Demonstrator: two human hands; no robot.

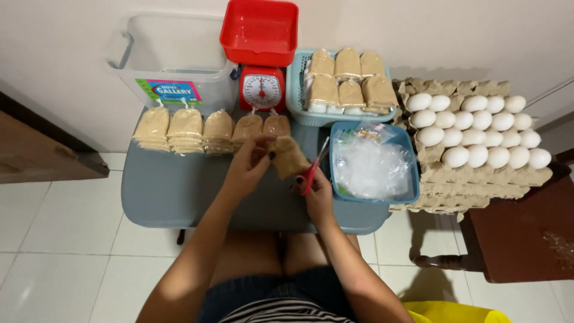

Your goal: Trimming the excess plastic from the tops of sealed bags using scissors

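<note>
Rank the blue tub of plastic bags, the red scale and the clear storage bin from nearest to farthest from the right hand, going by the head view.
From the right hand:
1. Blue tub of plastic bags, just to its right.
2. Red scale, beyond it at the table's back.
3. Clear storage bin, back left corner.
</note>
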